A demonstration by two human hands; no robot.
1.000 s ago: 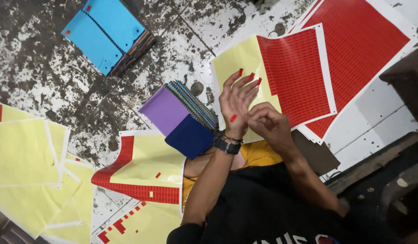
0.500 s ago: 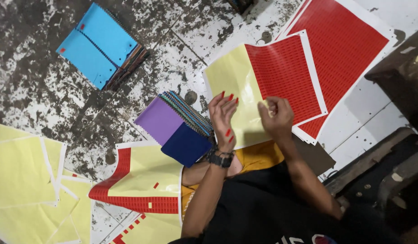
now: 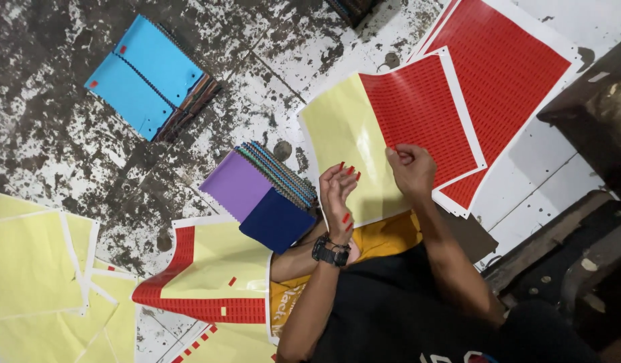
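My left hand, with a black watch on the wrist, is raised palm-up with fingers apart. Several small red stickers cling to its fingertips and palm. To its right, my right hand pinches at the left edge of the red sticker field on a yellow-backed sticker sheet; the left part of that sheet is bare yellow backing. A stack of fabric swatch cards, purple and navy on top, lies just left of my left hand.
A larger full red sticker sheet lies under the first, at upper right. A blue swatch stack sits at upper left. Mostly peeled yellow sheets cover the lower left of the stained floor. A dark wooden ledge borders the right.
My right hand has moved away from the left hand's fingers up to the red sticker sheet and now pinches at it. The left hand stays raised with stickers on it.
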